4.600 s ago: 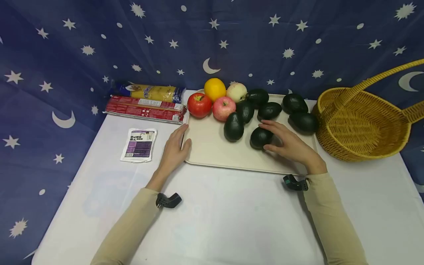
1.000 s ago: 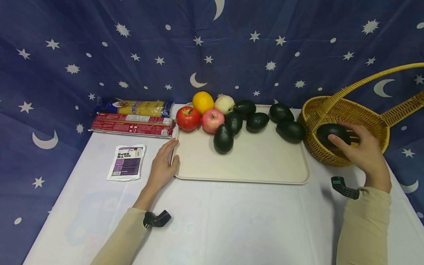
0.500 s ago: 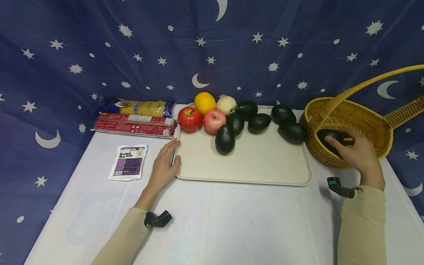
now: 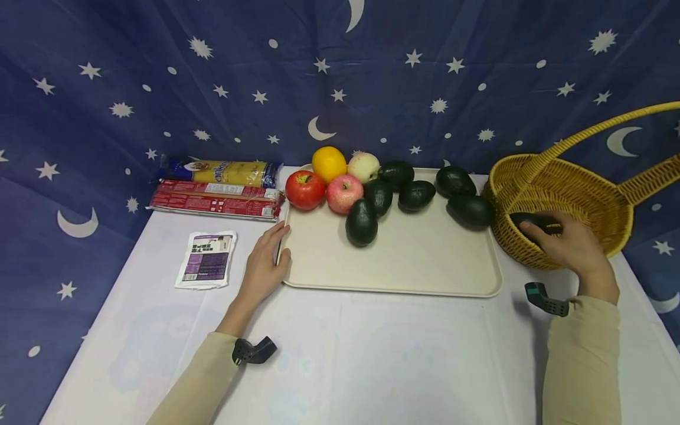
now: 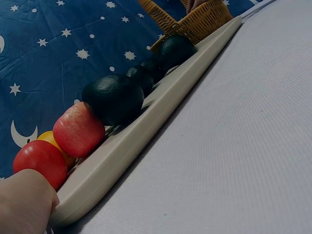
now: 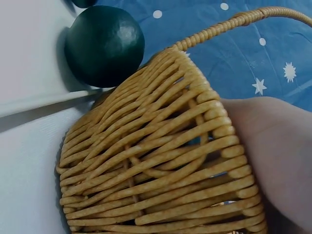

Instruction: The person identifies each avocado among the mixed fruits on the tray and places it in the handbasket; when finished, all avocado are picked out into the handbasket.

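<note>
My right hand [image 4: 576, 247] reaches over the near rim into the yellow wicker basket [image 4: 597, 203] and grips a dark green avocado [image 4: 535, 220] low inside it. In the right wrist view the woven wall [image 6: 156, 151] hides the fingers and that avocado. At the left end of the cream tray [image 4: 409, 260], my left hand [image 4: 262, 262] rests against the edge with relaxed fingers. Several more avocados [image 4: 362, 223] lie on the tray, two of them at its right end beside the basket. A red apple [image 4: 305, 190] is the fruit nearest my left hand.
Along the tray's back left are an orange [image 4: 329, 164], a pink apple [image 4: 345, 194] and a pale round fruit [image 4: 363, 168]. Left of the tray lie a yellow pasta bag [image 4: 228, 173], a long red packet [image 4: 215, 199] and a white-and-purple pouch [image 4: 206, 260]. The basket's tall handle [image 4: 595, 131] arches up.
My right hand has carried the avocado from the tray's front right into the basket, lowering it further over the last second. My left hand has stayed at the tray's edge.
</note>
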Demonstrator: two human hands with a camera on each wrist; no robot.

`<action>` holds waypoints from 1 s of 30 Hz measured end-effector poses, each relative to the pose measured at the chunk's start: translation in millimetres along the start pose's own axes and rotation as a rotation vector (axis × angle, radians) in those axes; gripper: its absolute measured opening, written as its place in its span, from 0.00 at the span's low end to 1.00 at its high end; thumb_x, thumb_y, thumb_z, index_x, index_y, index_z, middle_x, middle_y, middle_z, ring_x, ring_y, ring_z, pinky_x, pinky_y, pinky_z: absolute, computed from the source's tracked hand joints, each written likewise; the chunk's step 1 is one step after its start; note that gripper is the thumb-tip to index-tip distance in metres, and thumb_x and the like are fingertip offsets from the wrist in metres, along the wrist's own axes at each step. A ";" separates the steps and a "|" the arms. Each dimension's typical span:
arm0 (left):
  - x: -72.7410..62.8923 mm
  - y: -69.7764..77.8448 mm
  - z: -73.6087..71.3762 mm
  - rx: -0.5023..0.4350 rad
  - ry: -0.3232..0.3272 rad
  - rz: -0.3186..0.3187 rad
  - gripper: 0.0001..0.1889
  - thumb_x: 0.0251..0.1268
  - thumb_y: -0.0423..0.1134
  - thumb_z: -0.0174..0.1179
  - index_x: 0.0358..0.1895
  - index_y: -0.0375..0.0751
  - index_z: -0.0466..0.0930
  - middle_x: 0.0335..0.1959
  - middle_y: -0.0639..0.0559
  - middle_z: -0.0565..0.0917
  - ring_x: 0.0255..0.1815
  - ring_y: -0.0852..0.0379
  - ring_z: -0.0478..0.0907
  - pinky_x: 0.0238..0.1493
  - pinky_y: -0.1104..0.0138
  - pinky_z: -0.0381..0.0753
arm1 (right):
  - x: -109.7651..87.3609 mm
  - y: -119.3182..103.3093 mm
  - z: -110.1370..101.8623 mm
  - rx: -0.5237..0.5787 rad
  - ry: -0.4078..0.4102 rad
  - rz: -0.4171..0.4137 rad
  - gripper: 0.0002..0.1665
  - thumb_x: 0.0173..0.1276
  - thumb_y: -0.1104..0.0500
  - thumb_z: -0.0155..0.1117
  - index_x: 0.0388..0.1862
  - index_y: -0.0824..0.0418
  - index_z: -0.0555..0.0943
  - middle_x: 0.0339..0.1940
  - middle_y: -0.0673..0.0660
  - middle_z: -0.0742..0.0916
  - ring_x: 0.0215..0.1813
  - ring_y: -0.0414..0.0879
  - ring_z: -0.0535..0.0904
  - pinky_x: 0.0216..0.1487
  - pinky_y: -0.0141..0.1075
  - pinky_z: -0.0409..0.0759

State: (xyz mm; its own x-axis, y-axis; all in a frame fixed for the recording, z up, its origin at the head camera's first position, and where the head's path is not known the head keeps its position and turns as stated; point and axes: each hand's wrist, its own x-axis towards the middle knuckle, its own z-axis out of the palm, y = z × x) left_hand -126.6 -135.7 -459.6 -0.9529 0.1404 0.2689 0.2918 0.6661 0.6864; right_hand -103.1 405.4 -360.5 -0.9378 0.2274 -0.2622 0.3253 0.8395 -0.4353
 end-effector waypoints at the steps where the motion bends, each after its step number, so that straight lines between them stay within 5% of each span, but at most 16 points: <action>1: 0.1 -0.1 0.1 0.000 0.002 -0.001 0.26 0.61 0.32 0.53 0.65 0.39 0.70 0.68 0.49 0.68 0.70 0.48 0.62 0.68 0.54 0.61 | -0.1 -0.2 -0.5 0.012 0.002 -0.006 0.54 0.61 0.26 0.44 0.71 0.65 0.59 0.63 0.76 0.68 0.61 0.73 0.62 0.52 0.69 0.63; 10: 1.0 0.2 -0.1 0.007 0.000 -0.003 0.26 0.61 0.32 0.53 0.65 0.39 0.69 0.68 0.49 0.68 0.71 0.48 0.62 0.69 0.55 0.60 | -6.4 -11.8 -6.0 0.121 0.200 -0.054 0.39 0.69 0.37 0.43 0.67 0.63 0.66 0.61 0.69 0.73 0.60 0.65 0.68 0.56 0.62 0.67; 16: 1.9 0.9 -0.4 0.003 -0.004 -0.003 0.26 0.61 0.33 0.53 0.65 0.39 0.70 0.69 0.49 0.68 0.71 0.48 0.62 0.68 0.54 0.60 | -13.4 -26.9 -6.7 0.138 0.401 -0.094 0.29 0.69 0.41 0.49 0.58 0.58 0.76 0.46 0.47 0.80 0.42 0.26 0.69 0.46 0.30 0.70; 20: 1.5 0.7 -0.7 0.002 -0.004 -0.002 0.26 0.61 0.33 0.53 0.65 0.39 0.70 0.69 0.49 0.68 0.71 0.48 0.62 0.68 0.54 0.60 | -15.1 -42.3 -0.3 0.191 0.556 -0.176 0.22 0.67 0.46 0.54 0.49 0.61 0.81 0.35 0.34 0.77 0.36 0.20 0.67 0.39 0.19 0.64; 24: 0.7 0.2 -0.4 0.004 0.000 -0.002 0.26 0.61 0.33 0.53 0.65 0.39 0.70 0.68 0.49 0.68 0.70 0.48 0.62 0.68 0.54 0.61 | -15.4 -57.4 9.1 0.229 0.648 -0.289 0.17 0.66 0.51 0.57 0.42 0.62 0.83 0.33 0.41 0.82 0.33 0.21 0.69 0.37 0.18 0.65; 30: -0.5 0.1 -0.5 0.002 -0.001 0.003 0.26 0.61 0.33 0.53 0.65 0.39 0.70 0.68 0.49 0.68 0.70 0.48 0.62 0.68 0.54 0.61 | -16.2 -79.7 26.2 0.256 0.618 -0.473 0.14 0.66 0.55 0.59 0.40 0.64 0.83 0.34 0.54 0.85 0.32 0.21 0.70 0.36 0.17 0.67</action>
State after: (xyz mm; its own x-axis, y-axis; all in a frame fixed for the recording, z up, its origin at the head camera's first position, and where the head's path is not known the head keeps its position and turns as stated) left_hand -126.0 -136.1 -459.4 -0.9522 0.1434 0.2699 0.2944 0.6674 0.6841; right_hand -110.6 321.8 -344.1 -0.8557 0.1712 0.4883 -0.1745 0.7930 -0.5838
